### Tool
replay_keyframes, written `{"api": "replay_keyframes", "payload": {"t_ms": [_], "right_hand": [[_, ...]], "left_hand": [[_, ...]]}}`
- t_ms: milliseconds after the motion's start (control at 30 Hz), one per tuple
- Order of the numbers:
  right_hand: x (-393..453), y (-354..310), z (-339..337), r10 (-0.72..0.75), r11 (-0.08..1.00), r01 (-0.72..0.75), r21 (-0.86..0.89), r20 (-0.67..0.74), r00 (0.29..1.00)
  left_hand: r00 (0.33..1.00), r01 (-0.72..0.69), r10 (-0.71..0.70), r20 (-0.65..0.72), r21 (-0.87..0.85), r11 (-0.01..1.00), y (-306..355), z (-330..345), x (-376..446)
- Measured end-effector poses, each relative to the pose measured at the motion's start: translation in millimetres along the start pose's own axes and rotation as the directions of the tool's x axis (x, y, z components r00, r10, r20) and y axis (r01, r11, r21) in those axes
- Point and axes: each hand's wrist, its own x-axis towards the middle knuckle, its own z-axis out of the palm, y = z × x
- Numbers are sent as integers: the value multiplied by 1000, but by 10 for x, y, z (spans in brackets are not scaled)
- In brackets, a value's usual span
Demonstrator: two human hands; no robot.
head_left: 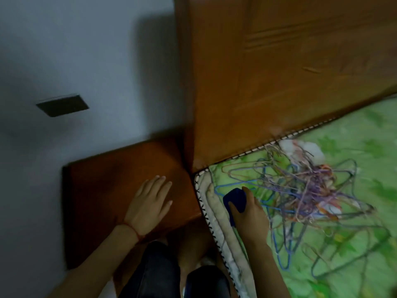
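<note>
Right hand (249, 214) fingers (233, 207) pinch blue object (235, 196) between them; left hand (148, 203) flat on nightstand (101, 181).

On my feed I saw a pale grey painted wall (75, 50) filling the left, with a dark rectangular wall plate (62, 105) set in it. A tall orange-brown wooden headboard (279, 72) rose beside it, and a low brown wooden bedside cabinet (103, 179) stood at its foot. A mattress under a green leaf-patterned sheet (365, 158) lay at right. The light was dim
</note>
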Motion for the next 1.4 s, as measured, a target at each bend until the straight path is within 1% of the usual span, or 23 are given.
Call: {"api": "replay_keyframes", "payload": {"t_ms": [167, 300, 433, 533, 633, 733, 833, 900, 933, 1000, 1100, 1200, 1267, 1400], "right_hand": [[-343, 715, -327, 146, 989, -144, 35, -69, 987], [-680, 1238, -520, 292, 955, -283, 85, -136, 947], [-1069, 1640, -634, 454, 890, -435, 137, -178, 873], [-1389, 1856, -673, 581, 813, -545, 206, -203, 788], [-1718, 1995, -664, 705, 707, -649, 281, -211, 677], [-2073, 2051, -609, 811, 584, -720, 376, -233, 536], [-2435, 2056, -507, 896, 445, -752, 487, -236, 377], [-2677, 2036, -439, 932, 362, -758, 543, -228, 283], [-2803, 2022, -402, 946, 324, -758, 566, -219, 240], [-3069, 2005, -312, 968, 246, -751, 613, -191, 162], [-3479, 2003, -137, 987, 135, -739, 660, -153, 44], [-3865, 2014, -2, 989, -1, -694, 720, -103, -108], [-4127, 2048, 61, 976, -69, -672, 737, -91, -200], [-4676, 2140, 153, 951, -171, -631, 757, -41, -306]], "left_hand": [[990, -138, 138, -2, -4, 990, 688, 95, 100], [958, -283, 283, -43, -2, 959, 1156, 207, 209], [898, -440, 439, -31, -19, 898, 1525, 340, 363], [838, -545, 545, 27, -16, 838, 1806, 398, 478], [759, -645, 645, 85, -36, 764, 2085, 451, 580], [657, -743, 744, 122, -58, 666, 2332, 523, 675], [523, -841, 843, 128, -84, 535, 2588, 538, 737], [423, -894, 888, 179, -73, 441, 2751, 521, 750], [377, -916, 901, 215, -62, 397, 2828, 524, 745], [306, -943, 915, 262, -49, 329, 2997, 540, 694], [215, -971, 942, 260, -43, 233, 3279, 591, 523], [121, -987, 955, 272, -69, 145, 3583, 679, 250], [55, -992, 960, 273, -97, 85, 3820, 734, 27], [-87, -992, 973, 216, -105, -65, 4357, 824, -518]]}}
